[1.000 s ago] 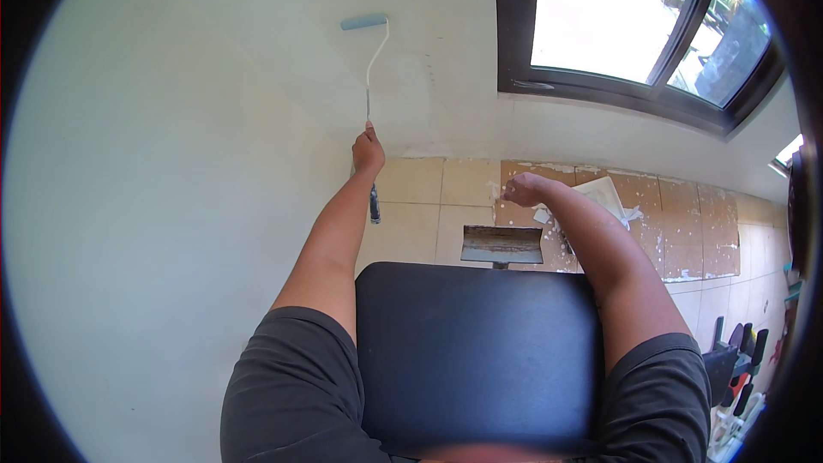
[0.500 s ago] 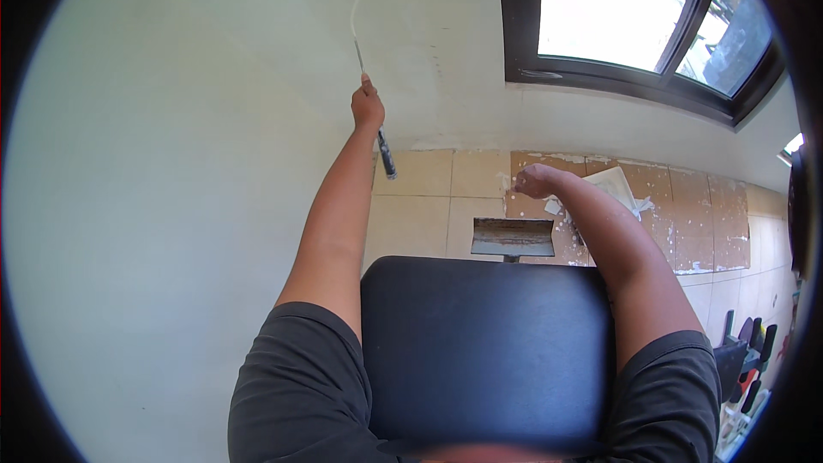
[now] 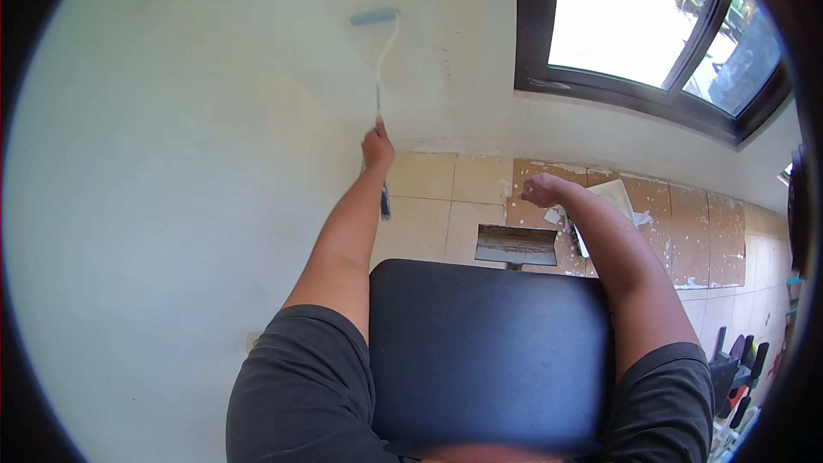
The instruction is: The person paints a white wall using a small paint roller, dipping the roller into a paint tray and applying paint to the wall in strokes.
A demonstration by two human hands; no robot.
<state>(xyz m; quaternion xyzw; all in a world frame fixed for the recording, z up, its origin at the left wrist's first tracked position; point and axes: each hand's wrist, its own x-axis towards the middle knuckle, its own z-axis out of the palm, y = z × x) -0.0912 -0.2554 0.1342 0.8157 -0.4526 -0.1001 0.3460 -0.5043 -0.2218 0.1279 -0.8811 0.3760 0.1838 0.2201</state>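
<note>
My left hand [image 3: 377, 147] is closed around the handle of a paint roller [image 3: 375, 17]. The roller's pale blue sleeve lies against the off-white wall [image 3: 189, 163], and its white, bent wire frame runs down to my fist. Below the fist, the dark, paint-marked end of the handle sticks out. Lower and to the right, my right hand [image 3: 542, 190] hangs above the floor with its fingers curled in and white paint on them. Nothing shows in it. A white paint tray [image 3: 615, 197] lies beyond my right forearm, which partly covers it.
Brown sheets [image 3: 694, 231] spotted with white paint cover part of the beige floor tiles [image 3: 420, 176]. A dark-framed window [image 3: 630, 77] is at the upper right. A black padded panel [image 3: 489, 351] sits between my arms, with a grey metal trough [image 3: 516, 245] beyond it. Several tools [image 3: 739, 373] stand lower right.
The roller has come down the wall toward me and slightly right, with my left hand drawn back along with it. My right hand has barely shifted. The view has tilted a little.
</note>
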